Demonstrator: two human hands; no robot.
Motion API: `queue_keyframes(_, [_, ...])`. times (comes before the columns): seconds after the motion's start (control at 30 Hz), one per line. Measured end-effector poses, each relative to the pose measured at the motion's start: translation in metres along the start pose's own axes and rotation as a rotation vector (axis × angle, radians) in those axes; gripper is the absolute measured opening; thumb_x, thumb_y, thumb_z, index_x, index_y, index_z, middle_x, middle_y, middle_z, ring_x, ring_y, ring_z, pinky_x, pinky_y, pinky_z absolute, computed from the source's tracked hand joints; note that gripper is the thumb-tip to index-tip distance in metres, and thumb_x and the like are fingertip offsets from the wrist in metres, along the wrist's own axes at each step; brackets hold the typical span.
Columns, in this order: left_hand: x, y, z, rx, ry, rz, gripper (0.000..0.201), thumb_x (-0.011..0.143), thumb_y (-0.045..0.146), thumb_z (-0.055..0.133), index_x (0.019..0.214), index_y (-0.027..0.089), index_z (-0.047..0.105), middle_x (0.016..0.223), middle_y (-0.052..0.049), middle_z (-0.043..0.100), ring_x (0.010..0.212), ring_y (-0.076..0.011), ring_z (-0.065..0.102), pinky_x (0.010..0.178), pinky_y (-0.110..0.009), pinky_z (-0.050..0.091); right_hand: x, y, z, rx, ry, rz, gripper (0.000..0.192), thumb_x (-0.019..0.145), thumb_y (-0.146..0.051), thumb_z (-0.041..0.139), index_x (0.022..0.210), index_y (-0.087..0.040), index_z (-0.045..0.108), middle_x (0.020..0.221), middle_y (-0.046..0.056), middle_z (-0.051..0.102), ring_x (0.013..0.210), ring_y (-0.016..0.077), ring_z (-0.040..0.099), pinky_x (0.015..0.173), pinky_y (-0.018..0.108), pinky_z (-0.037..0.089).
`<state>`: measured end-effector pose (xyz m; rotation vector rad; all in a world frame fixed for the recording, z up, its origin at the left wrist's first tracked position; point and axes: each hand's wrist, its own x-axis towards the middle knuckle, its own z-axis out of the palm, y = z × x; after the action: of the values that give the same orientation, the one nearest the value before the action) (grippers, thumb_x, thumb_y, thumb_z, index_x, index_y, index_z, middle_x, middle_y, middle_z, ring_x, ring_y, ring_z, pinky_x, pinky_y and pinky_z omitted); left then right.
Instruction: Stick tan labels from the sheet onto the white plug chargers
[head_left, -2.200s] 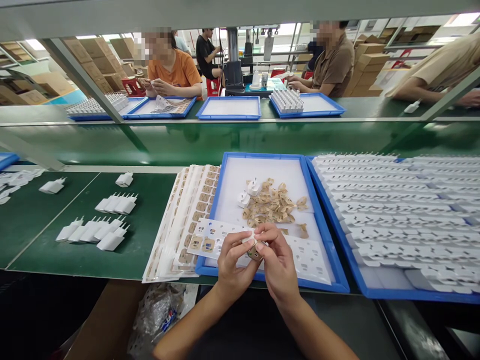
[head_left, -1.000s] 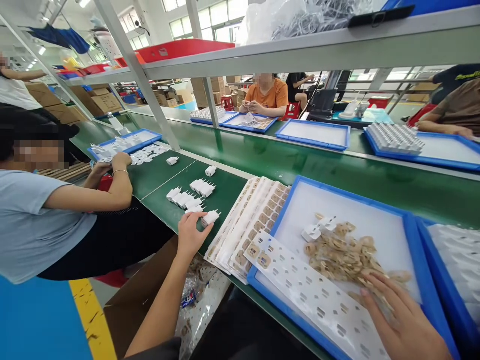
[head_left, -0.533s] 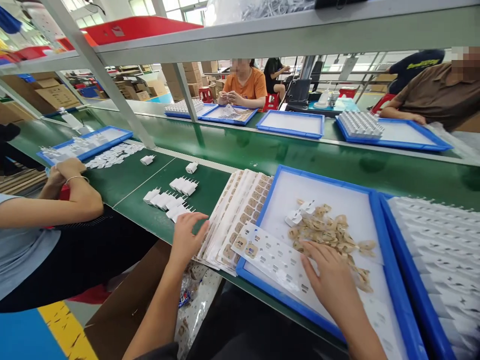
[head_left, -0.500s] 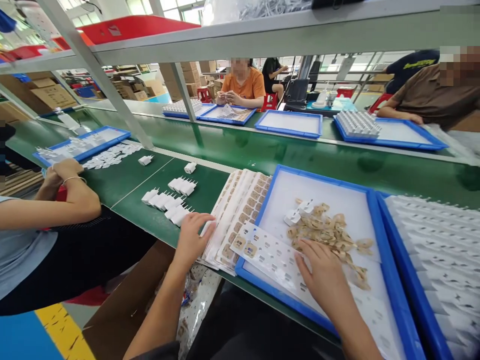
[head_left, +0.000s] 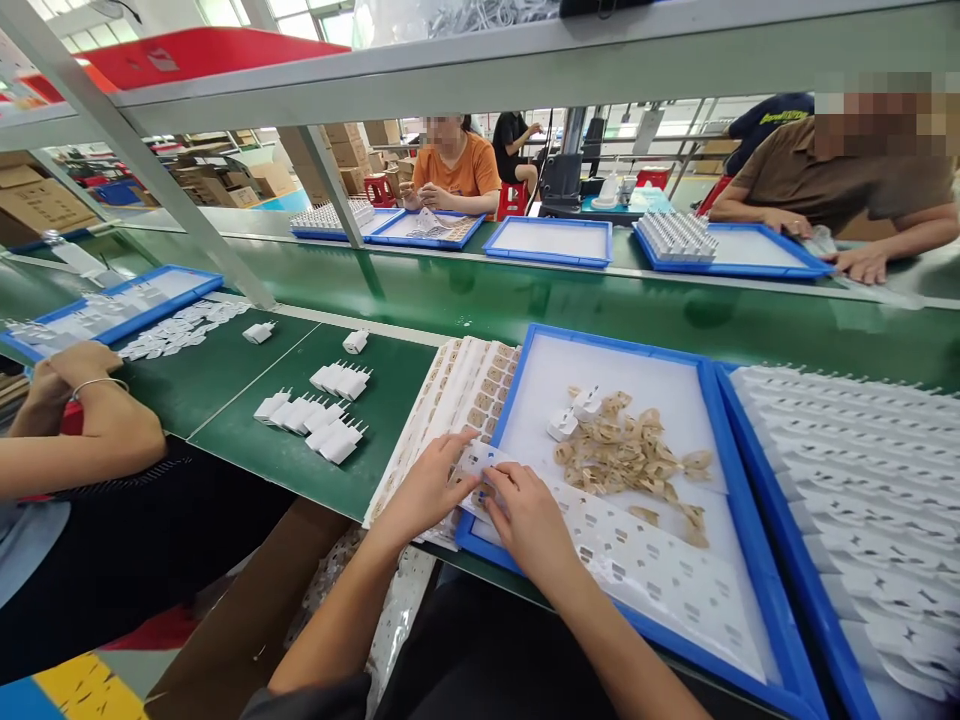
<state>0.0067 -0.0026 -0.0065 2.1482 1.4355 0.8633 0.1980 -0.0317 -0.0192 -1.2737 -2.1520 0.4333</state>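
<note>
Both hands come together at the left end of a punched white sheet [head_left: 637,550], which lies partly across a blue-rimmed tray [head_left: 630,370]. A second ago the left hand [head_left: 420,490] is out over the bench [head_left: 394,400] with a white plug; that plug now appears to lie among the front group [head_left: 304,415], clear of the person's fingers. The right hand [head_left: 532,525], half a second ago beside the heap of crumpled tan scraps [head_left: 622,450], now reaches the same sheet end. The shift seems to put one plug aside and bring the work back to the sheet, where few tan pieces [head_left: 478,497] show near the fingertips. The left thumb and forefinger stand apart at the sheet's end, with nothing visibly gripped; the right fingers bend close to the thumb over a tan piece, though whether they pinch it cannot be told. A stack of sheets [head_left: 439,400] lies just left of the tray. Two plugs [head_left: 574,412] sit beside the scraps, and a second tray to the right bears rows of white pieces [head_left: 862,480].
</note>
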Motion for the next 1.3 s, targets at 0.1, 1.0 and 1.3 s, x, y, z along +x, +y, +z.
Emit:
queue_keyframes(0.1, [0.0, 0.001, -0.001, 0.039, 0.056, -0.019, 0.051, 0.086, 0.027, 0.067, 0.136, 0.024, 0.059, 0.13, -0.013, 0.066, 0.125, -0.031, 0.059, 0.106, -0.048, 0.049, -0.002, 0.001, 0.004, 0.046, 0.011, 0.016, 0.033, 0.091, -0.012, 0.057, 0.122, -0.023, 0.065, 0.115, 0.013, 0.069, 0.104, 0.0321, 0.067, 0.09, 0.053, 0.058])
queue_keyframes(1.0, [0.006, 0.01, -0.005, -0.271, -0.174, -0.382, 0.037, 0.092, 0.033, 0.055, 0.127, 0.021, 0.055, 0.068, 0.005, 0.053, 0.064, -0.0162, 0.055, 0.066, -0.027, 0.044, -0.016, -0.004, -0.025, 0.16, 0.205, -0.199, 0.014, 0.098, -0.011, 0.053, 0.097, -0.023, 0.06, 0.098, 0.007, 0.069, 0.09, 0.0225, 0.065, 0.081, 0.037, 0.055])
queue_keyframes(1.3, [0.056, 0.048, 0.009, 0.28, -0.086, 0.147, 0.047, 0.089, 0.031, 0.067, 0.134, 0.023, 0.056, 0.132, -0.013, 0.06, 0.125, -0.0334, 0.055, 0.106, -0.049, 0.048, -0.057, 0.012, -0.055, 0.282, 0.21, -0.021, 0.012, 0.096, -0.012, 0.055, 0.096, -0.024, 0.058, 0.092, 0.003, 0.07, 0.085, 0.0189, 0.065, 0.072, 0.031, 0.051])
